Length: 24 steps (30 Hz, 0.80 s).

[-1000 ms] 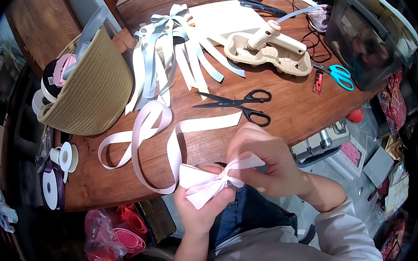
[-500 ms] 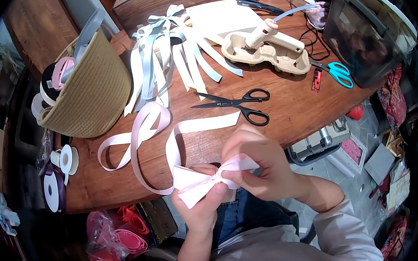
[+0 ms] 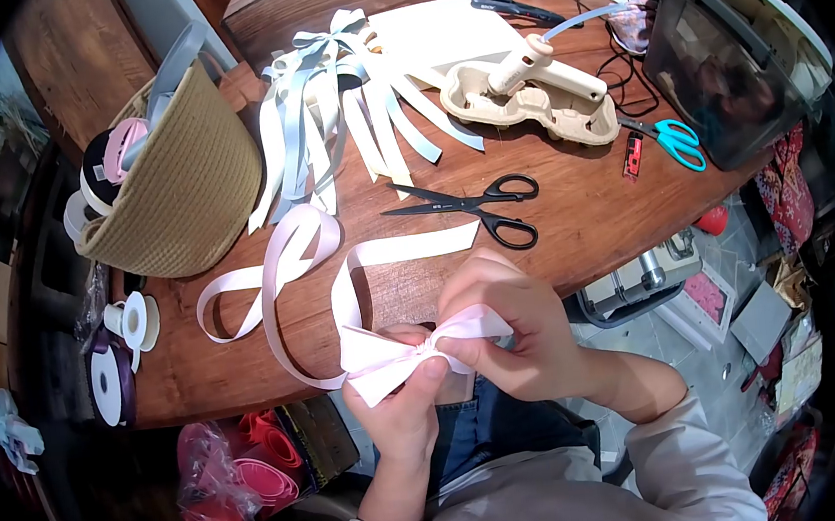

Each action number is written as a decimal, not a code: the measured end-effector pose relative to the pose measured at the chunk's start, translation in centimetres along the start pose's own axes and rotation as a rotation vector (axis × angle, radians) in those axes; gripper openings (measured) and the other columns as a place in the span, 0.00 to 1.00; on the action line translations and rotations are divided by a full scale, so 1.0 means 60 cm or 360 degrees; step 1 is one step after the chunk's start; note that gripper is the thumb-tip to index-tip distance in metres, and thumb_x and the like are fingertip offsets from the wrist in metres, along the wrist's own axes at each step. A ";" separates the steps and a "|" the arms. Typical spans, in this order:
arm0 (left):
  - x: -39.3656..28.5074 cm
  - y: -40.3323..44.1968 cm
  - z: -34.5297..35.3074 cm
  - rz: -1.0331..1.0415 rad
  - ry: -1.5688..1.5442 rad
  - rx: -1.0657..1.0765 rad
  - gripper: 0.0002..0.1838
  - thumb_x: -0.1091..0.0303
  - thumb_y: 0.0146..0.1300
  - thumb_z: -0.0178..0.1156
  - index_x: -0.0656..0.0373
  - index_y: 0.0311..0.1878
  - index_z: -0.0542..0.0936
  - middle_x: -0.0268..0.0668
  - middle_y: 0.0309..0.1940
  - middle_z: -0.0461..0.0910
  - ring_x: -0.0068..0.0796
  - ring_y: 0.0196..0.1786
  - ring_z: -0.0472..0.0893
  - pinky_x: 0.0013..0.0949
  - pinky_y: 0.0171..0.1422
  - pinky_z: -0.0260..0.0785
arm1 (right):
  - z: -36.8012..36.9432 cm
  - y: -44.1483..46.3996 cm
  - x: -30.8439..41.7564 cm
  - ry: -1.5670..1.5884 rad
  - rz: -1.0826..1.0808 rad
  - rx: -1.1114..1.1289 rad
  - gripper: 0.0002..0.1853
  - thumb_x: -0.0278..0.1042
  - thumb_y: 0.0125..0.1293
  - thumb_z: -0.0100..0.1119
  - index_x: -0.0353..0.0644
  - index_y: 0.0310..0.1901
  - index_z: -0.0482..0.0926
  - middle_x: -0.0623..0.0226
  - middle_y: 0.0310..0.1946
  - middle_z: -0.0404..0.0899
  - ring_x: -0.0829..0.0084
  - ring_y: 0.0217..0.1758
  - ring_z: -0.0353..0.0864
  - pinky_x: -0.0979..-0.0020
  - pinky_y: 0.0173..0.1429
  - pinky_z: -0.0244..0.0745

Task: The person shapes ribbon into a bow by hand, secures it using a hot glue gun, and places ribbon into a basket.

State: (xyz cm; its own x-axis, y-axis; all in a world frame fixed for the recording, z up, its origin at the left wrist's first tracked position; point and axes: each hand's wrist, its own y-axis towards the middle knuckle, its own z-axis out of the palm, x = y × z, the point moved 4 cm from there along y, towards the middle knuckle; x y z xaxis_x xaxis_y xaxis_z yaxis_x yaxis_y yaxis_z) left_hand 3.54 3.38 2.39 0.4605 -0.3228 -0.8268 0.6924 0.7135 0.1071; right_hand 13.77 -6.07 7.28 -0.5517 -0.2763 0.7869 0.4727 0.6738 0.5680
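Observation:
A pale pink ribbon bow (image 3: 377,360) is pinched between both hands just in front of the table's near edge. My left hand (image 3: 404,412) grips its left loop and centre from below, thumb near the knot. From the right, my right hand (image 3: 510,337) closes thumb and fingers on the right loop; some of its fingertips are hidden behind the ribbon. A long pink ribbon (image 3: 340,293) runs from the bow and curls over the tabletop. Black-handled scissors (image 3: 472,201) lie partly open beyond my right hand.
A woven basket (image 3: 183,173) with ribbon spools stands at the left. Blue and cream ribbon bows (image 3: 325,79) lie at the back. A glue gun (image 3: 550,72) rests on a cardboard tray (image 3: 581,126). Teal scissors (image 3: 678,143) lie beside a dark plastic bin (image 3: 722,80).
The bow has tilted slightly, its left loop turning a little upward. Both hands keep their pinch with only small finger shifts.

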 end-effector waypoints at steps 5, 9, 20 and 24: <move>-0.002 0.001 0.002 -0.0017 0.0009 0.0010 0.17 0.77 0.46 0.68 0.66 0.39 0.73 0.41 0.35 0.77 0.28 0.38 0.77 0.29 0.47 0.70 | 0.001 -0.003 -0.002 0.0032 0.0000 -0.0021 0.05 0.23 0.52 0.61 0.39 0.31 0.76 0.66 0.31 0.76 0.68 0.35 0.72 0.71 0.40 0.64; 0.001 0.002 0.000 -0.0046 0.0057 0.0020 0.20 0.74 0.45 0.68 0.63 0.41 0.72 0.37 0.33 0.75 0.28 0.39 0.78 0.31 0.49 0.71 | 0.002 -0.004 -0.003 0.0102 0.0054 -0.0028 0.05 0.23 0.52 0.62 0.39 0.31 0.76 0.66 0.30 0.76 0.69 0.35 0.72 0.71 0.40 0.64; -0.029 0.004 -0.002 0.0074 -0.0005 -0.0121 0.15 0.78 0.46 0.68 0.66 0.37 0.74 0.42 0.33 0.76 0.26 0.33 0.76 0.24 0.37 0.68 | -0.024 -0.053 0.022 0.0084 -0.0009 -0.0347 0.30 0.34 0.55 0.62 0.30 0.57 0.63 0.51 0.49 0.67 0.60 0.51 0.68 0.66 0.54 0.64; -0.027 0.000 -0.002 0.0066 0.0045 -0.0126 0.15 0.78 0.46 0.67 0.66 0.38 0.74 0.41 0.33 0.76 0.24 0.31 0.76 0.20 0.31 0.66 | 0.002 -0.057 0.040 -0.0531 -0.0249 -0.0365 0.41 0.46 0.57 0.59 0.27 0.64 0.54 0.44 0.57 0.62 0.48 0.58 0.62 0.57 0.62 0.55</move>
State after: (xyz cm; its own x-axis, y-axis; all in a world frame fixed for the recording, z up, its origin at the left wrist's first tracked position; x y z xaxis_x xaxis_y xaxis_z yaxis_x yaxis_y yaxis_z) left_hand 2.71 3.97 3.67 0.4713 -0.2748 -0.8381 0.6263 0.7733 0.0986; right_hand 10.73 -8.96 7.22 -0.8028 -0.1011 0.5877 0.4854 0.4615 0.7425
